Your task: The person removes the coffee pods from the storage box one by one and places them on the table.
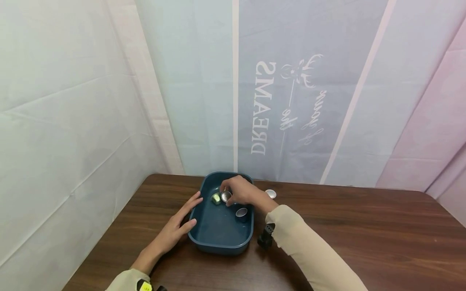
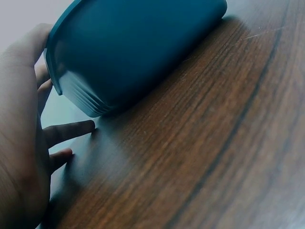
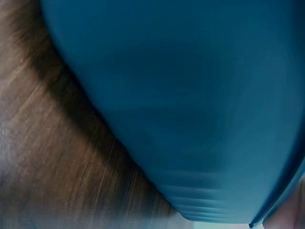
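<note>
A dark teal plastic bin [image 1: 218, 236] stands on the table. My right hand [image 1: 241, 190] reaches over its right rim and pinches a coffee capsule [image 1: 226, 197], its silver foil lid facing up. Right beside that one, a shiny green-gold coffee capsule [image 1: 216, 198] lies tipped in the bin. A dark coffee capsule with a pale lid [image 1: 242, 213] is by the bin's right wall. My left hand [image 1: 174, 230] rests at the left rim with fingers spread, and the left wrist view shows its thumb [image 2: 40, 40] against the rim. The bin's wall hides most of my right hand in the right wrist view.
Another round silver lid [image 1: 271, 194] lies on the wooden table [image 1: 346, 230], right of the bin and partly behind my right wrist. A printed curtain [image 1: 291, 121] hangs along the table's back edge, and a pale cloth [image 1: 73, 133] hangs on the left.
</note>
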A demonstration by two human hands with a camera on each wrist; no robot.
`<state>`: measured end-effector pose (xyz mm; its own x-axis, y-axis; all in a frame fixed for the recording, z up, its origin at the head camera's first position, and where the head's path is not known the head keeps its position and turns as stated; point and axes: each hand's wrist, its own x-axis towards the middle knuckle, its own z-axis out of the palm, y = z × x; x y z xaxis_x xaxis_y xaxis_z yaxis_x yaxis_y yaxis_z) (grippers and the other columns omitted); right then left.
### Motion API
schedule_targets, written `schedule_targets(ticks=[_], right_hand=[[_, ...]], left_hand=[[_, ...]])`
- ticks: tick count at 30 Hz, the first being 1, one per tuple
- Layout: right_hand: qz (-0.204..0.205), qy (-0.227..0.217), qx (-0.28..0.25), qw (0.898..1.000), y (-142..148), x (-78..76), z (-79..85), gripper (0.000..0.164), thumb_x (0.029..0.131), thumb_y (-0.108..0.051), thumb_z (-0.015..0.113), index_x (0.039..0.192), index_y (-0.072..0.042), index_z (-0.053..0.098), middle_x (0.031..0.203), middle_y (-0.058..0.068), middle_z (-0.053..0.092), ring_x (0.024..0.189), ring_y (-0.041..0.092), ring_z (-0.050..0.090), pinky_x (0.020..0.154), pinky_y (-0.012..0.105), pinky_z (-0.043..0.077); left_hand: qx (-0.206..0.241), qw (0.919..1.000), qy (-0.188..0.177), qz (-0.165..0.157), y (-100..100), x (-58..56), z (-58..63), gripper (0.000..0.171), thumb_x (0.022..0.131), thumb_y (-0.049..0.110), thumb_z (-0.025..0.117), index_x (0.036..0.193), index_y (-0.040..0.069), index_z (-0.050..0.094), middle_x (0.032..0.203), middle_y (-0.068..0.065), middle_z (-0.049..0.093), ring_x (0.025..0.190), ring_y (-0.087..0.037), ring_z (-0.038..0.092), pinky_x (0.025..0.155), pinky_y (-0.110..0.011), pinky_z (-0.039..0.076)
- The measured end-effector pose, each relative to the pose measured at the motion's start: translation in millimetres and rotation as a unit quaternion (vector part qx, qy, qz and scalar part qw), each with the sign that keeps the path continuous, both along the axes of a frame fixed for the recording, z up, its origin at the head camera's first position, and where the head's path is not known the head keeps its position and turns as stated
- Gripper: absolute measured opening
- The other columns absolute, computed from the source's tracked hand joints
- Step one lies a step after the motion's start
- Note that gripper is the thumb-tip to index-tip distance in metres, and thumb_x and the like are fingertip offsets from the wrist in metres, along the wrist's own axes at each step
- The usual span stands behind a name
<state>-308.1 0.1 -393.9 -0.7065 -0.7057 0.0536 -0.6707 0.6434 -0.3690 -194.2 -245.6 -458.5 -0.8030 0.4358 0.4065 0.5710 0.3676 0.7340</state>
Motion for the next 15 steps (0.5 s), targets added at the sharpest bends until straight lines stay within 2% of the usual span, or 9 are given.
schedule_targets(ticks=[5, 10, 15], right_hand=[[0.005, 0.004, 0.006, 1.0, -0.2, 0.6, -0.7, 0.037, 0.075, -0.017, 0.083, 0.109, -0.02, 0.069, 0.1, 0.001, 0.066, 0.084, 0.01, 0.061, 0.069, 0.026, 0.049], [0.04, 0.007, 0.002, 0.999, 2.4, -1.2, -1.9, 0.034, 0.078, -0.018, 0.081, 0.11, -0.022, 0.07, 0.096, -0.004, 0.067, 0.078, 0.007, 0.059, 0.067, 0.024, 0.048], [0.067, -0.009, -0.026, 0.997, 5.6, -2.2, -0.9, 0.035, 0.078, -0.017, 0.081, 0.111, -0.019, 0.071, 0.097, -0.008, 0.067, 0.072, 0.004, 0.057, 0.065, 0.023, 0.047]], left_hand=[[0.0, 1.0, 0.0, 0.001, -1.2, -0.3, -0.5, 0.058, 0.097, 0.004, 0.046, 0.15, 0.023, 0.03, 0.159, -0.001, 0.016, 0.143, -0.03, 0.017, 0.1, -0.069, 0.019], [-0.001, 1.0, 0.0, -0.001, -0.6, 0.4, 0.1, 0.058, 0.097, 0.004, 0.047, 0.15, 0.021, 0.031, 0.158, -0.002, 0.016, 0.142, -0.032, 0.017, 0.099, -0.069, 0.019], [0.007, 1.0, 0.002, 0.0, 0.8, 1.0, 1.4, 0.057, 0.096, 0.004, 0.047, 0.15, 0.016, 0.032, 0.158, -0.003, 0.017, 0.142, -0.032, 0.018, 0.099, -0.068, 0.021]])
